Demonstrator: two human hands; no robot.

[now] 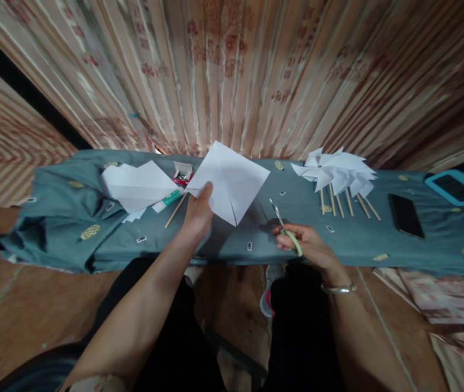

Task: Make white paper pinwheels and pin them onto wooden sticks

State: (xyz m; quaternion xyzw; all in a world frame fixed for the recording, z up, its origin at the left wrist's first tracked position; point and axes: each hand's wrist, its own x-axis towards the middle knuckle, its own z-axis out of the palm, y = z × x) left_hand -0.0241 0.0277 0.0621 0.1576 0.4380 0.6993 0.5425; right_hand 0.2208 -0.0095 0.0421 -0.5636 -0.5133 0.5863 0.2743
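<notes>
"Taking the paper square (234, 177) as landmark: what lies left of it on the worktop (264, 242)?"

"Farthest left, loose paper sheets (138, 185). Nearer the square: glue stick (168, 200), wooden stick (176, 210), and red box (183, 166), its contents too small to identify."

"Left hand (200, 212)?"

"Grasping the square's left side, thumb on top; sheet apparently raised off the worktop."

"Sheet condition?"

"Creased. Slit running in from the near corner; a line at the left corner may be another, unconfirmed."

"Right of the square?"

"Right hand (297, 235), gripping scissors (296, 244) by the green handle, blades not touching the square. Farther right: paper pinwheels (340, 169) on sticks, phone (406, 216), blue-framed device (458, 187)."

"Step in hand?"

"Judged: slitting the square along its creases, probably between cuts."

"Next move calls for?"

"In my judgement, presenting an uncut corner to the blades, holding the sheet taut, and stopping short of centre."
</notes>
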